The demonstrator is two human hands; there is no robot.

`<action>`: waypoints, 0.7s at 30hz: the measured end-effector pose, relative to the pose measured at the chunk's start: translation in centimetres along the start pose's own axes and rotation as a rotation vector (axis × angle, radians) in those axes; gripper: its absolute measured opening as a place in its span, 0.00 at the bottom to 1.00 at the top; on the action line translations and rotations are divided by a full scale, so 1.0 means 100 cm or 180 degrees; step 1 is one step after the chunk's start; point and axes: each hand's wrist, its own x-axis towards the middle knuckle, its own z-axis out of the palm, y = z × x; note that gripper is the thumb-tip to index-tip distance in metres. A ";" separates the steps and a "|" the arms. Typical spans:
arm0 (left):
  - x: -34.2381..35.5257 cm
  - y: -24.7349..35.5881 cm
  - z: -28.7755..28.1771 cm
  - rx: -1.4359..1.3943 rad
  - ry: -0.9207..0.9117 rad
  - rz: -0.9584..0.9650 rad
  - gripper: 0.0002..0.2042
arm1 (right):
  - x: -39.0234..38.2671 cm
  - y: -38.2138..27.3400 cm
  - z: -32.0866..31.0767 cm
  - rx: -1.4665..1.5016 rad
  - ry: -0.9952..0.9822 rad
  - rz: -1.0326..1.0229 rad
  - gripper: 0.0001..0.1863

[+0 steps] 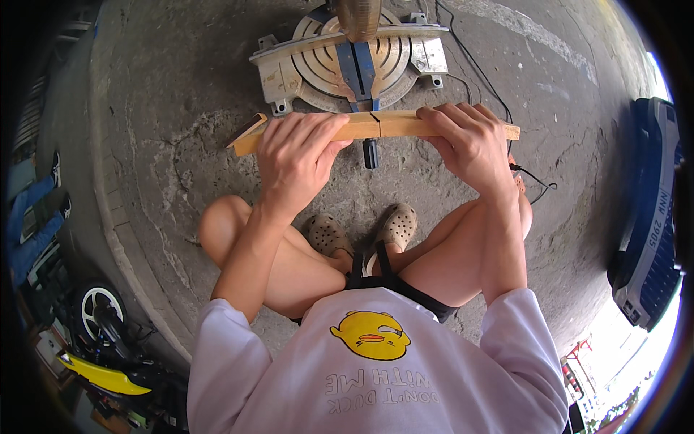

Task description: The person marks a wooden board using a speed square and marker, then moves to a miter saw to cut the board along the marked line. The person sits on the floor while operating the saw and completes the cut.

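Note:
My left hand (pixel 295 150) is closed around a wooden strip (pixel 359 127), with the fingers over its top. My right hand (pixel 468 139) grips a second wooden strip (pixel 402 124) the same way. The two lengths meet end to end between my hands, with a dark slanted line at the joint. At the far left end, a short angled wood piece (pixel 248 129) sticks out beyond my left hand; how it is joined I cannot tell. Just beyond the wood stands a miter saw (pixel 289 78) on the ground, its black knob (pixel 371 154) showing below the strips.
A black cable (pixel 486 72) runs along the concrete ground right of the saw. My clogs (pixel 397 226) are planted below the wood, between my bent knees. A blue vehicle (pixel 654 210) stands at the right, a motorcycle wheel (pixel 100 309) at the left. Another person's jeans-clad legs (pixel 36 231) show far left.

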 end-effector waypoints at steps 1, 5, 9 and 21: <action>0.001 0.001 -0.001 -0.0036 -0.0049 -0.0051 0.14 | 0.000 0.000 0.000 -0.0003 -0.0002 0.0003 0.14; 0.007 -0.003 -0.006 -0.0355 -0.0321 -0.0326 0.12 | 0.000 0.004 -0.002 -0.0019 0.0210 0.0123 0.16; 0.013 -0.011 -0.017 -0.0989 -0.0976 -0.0846 0.14 | -0.006 0.020 -0.010 -0.0475 0.0549 0.0490 0.19; 0.004 -0.064 0.033 -0.4037 -0.3180 -0.3402 0.18 | -0.043 0.062 -0.013 0.2211 -0.0929 0.2914 0.21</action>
